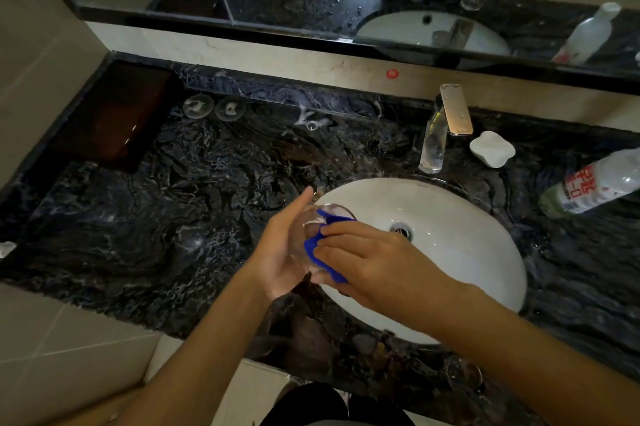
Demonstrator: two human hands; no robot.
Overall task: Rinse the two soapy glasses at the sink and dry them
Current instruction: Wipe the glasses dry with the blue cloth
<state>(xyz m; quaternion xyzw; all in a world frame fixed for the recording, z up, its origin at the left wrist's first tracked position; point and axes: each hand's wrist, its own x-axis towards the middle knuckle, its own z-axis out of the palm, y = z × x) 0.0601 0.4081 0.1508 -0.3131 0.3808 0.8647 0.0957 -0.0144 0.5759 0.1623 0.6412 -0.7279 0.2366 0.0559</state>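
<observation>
Drying is under way now: the glass (311, 228) is off the desk (173, 218) and tipped on its side in the left hand (280, 252), mouth pointing away, just over the near rim of the sink (467, 252). No suds show on it, so the rinse on this one looks finished. The left hand cradles it from underneath, palm up, one finger reaching up along the far side. The right hand (374, 263) comes across from the other side, fingers laid flat over a blue cloth (320, 252) and pressing it against the glass wall, with part of the cloth seemingly tucked in at the mouth. The thumb is hidden, so I can't see how the cloth is pinched. The second glass (464, 375) stands on the desk beside the right forearm, near the front edge. It's too faint to say whether it's wet, soapy or already wiped, so I'd judge the job roughly half done at best. Beyond the hands, the tap (436, 135) shows no stream I can make out.
</observation>
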